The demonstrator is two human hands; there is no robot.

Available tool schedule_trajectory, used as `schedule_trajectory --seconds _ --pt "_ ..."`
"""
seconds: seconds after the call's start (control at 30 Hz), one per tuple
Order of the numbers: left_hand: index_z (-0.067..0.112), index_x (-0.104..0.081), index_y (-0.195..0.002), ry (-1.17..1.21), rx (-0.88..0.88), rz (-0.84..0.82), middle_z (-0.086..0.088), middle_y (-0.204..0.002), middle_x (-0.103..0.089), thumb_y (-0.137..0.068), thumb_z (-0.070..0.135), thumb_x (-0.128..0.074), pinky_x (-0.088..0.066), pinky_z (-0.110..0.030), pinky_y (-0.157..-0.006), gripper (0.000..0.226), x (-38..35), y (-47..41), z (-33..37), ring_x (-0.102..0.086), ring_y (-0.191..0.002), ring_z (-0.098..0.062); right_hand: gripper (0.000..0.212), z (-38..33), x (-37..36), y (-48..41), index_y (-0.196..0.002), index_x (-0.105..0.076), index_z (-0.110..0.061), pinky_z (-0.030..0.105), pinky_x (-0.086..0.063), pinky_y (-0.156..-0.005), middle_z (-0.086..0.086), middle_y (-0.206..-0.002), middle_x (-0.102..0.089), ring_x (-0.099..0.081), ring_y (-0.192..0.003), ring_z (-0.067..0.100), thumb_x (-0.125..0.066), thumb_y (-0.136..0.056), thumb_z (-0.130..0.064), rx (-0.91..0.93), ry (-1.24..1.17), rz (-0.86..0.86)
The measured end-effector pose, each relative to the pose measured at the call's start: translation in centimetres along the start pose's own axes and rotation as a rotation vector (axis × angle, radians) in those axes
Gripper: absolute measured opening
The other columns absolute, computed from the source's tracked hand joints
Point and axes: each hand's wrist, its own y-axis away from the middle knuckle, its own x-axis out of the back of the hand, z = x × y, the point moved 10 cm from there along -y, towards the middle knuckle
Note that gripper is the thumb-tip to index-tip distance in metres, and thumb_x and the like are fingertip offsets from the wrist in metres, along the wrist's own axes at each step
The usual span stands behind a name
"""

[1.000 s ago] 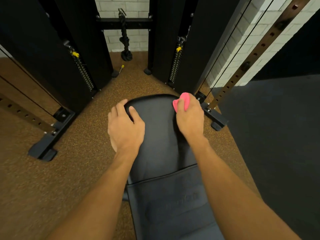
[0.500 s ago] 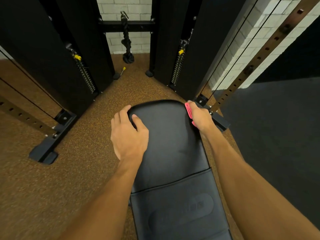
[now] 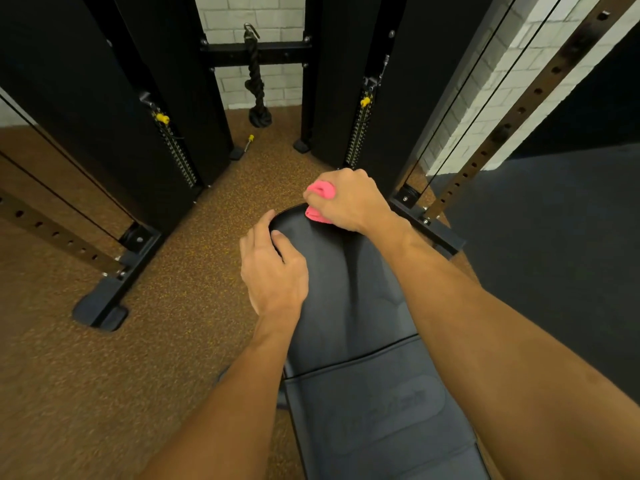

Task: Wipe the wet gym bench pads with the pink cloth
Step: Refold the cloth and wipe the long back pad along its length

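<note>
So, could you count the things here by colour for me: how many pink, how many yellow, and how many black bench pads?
Pink: 1, the crumpled pink cloth gripped in the right hand.
Yellow: 3, small yellow plastic pin knobs: left-stack knob, right-stack knob, floor knob.
Black: 2, cushioned black bench pads: far pad, near pad.
Total: 6.

Bench pad [image 3: 346, 420] embossed logo [image 3: 398, 400] blurred; nothing legible.
</note>
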Motion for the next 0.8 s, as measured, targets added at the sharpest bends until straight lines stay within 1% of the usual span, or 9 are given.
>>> schedule_trajectory --seconds 0.07,0.17,0.3,0.37,0.43,0.5,0.57,0.63,0.8 --pt "0.024 -0.059 -0.148 0.049 0.043 -0.014 0.0 -0.14 -0.062 -0.109 0.018 -0.043 -0.023 -0.012 -0.101 0.043 0.1 -0.2 -0.7 -0.051 -0.128 -0.012 0.03 -0.7 0.8 1.4 -0.103 -0.081 -0.029 0.038 -0.056 -0.096 -0.008 -0.105 -0.078 -0.069 -0.103 0.015 -0.062 -0.094 -0.05 0.022 -0.174 0.097" --pt "0.026 -0.06 -0.146 0.109 0.059 -0.046 0.0 -0.14 -0.063 -0.108 0.021 -0.041 -0.027 -0.015 -0.106 0.042 0.2 -0.4 -1.3 -0.052 -0.128 -0.009 0.019 -1.0 2.7 4.7 -0.111 -0.081 -0.026 0.025 -0.052 -0.098 -0.013 -0.109 -0.078 -0.069 -0.104 0.005 -0.068 -0.1 -0.034 0.024 -0.409 0.285" --pt "0.023 -0.063 -0.142 0.286 0.14 -0.127 0.006 -0.137 -0.066 -0.109 0.02 -0.046 -0.04 -0.034 -0.119 0.037 0.5 -0.9 -1.9 -0.057 -0.13 -0.01 0.017 -0.6 3.6 8.8 -0.112 -0.081 -0.027 0.025 -0.053 -0.1 -0.018 -0.108 -0.077 -0.068 -0.105 -0.003 -0.068 -0.102 -0.032 -0.025 -0.58 0.373" --pt "0.023 -0.065 -0.138 0.262 0.109 -0.132 0.009 -0.132 -0.065 -0.107 0.023 -0.049 -0.041 -0.028 -0.116 0.034 1.7 -0.3 -1.2 -0.056 -0.127 -0.009 0.016 -0.1 3.5 10.7 -0.112 -0.081 -0.028 0.024 -0.054 -0.098 -0.019 -0.107 -0.077 -0.068 -0.104 -0.004 -0.069 -0.102 -0.033 -0.059 -0.612 0.368" --pt "0.024 -0.069 -0.127 0.159 -0.029 -0.064 0.008 -0.122 -0.063 -0.103 0.024 -0.053 -0.036 -0.009 -0.103 0.028 3.8 0.9 0.6 -0.055 -0.116 -0.009 0.015 0.1 3.4 12.6 -0.11 -0.081 -0.028 0.022 -0.054 -0.096 -0.019 -0.106 -0.077 -0.068 -0.103 -0.005 -0.07 -0.101 -0.032 -0.075 -0.627 0.366" --pt "0.023 -0.072 -0.114 0.221 -0.057 -0.084 0.007 -0.104 -0.068 -0.101 0.022 -0.054 -0.045 -0.015 -0.089 0.022 4.9 2.5 1.9 -0.062 -0.097 -0.011 0.013 0.0 3.1 14.9 -0.108 -0.08 -0.029 0.018 -0.052 -0.094 -0.02 -0.105 -0.077 -0.068 -0.102 -0.006 -0.07 -0.101 -0.031 -0.087 -0.631 0.36" --pt "0.013 -0.076 -0.104 0.417 0.114 -0.264 0.0 -0.084 -0.074 -0.104 0.015 -0.051 -0.054 -0.029 -0.072 0.024 3.7 4.0 2.2 -0.069 -0.076 -0.016 0.01 -0.2 2.7 16.8 -0.106 -0.079 -0.03 0.013 -0.048 -0.091 -0.022 -0.101 -0.075 -0.068 -0.1 -0.007 -0.071 -0.1 -0.029 -0.087 -0.626 0.355" --pt "0.002 -0.076 -0.1 0.538 0.308 -0.442 -0.01 -0.075 -0.075 -0.11 0.016 -0.048 -0.056 -0.036 -0.061 0.032 2.9 6.8 2.8 -0.07 -0.066 -0.022 0.011 -0.5 2.3 19.2 -0.108 -0.078 -0.031 0.012 -0.048 -0.092 -0.022 -0.102 -0.075 -0.068 -0.102 -0.006 -0.072 -0.099 -0.029 -0.078 -0.614 0.339" --pt "0.001 -0.074 -0.101 0.646 0.56 -0.574 -0.017 -0.086 -0.079 -0.112 0.031 -0.049 -0.064 -0.037 -0.065 0.041 5.4 15.1 3.2 -0.078 -0.079 -0.027 0.035 -0.4 0.8 26.7 -0.126 -0.075 -0.027 0.025 -0.048 -0.101 -0.007 -0.125 -0.07 -0.063 -0.118 0.009 -0.066 -0.101 -0.05 -0.137 -0.634 0.181"
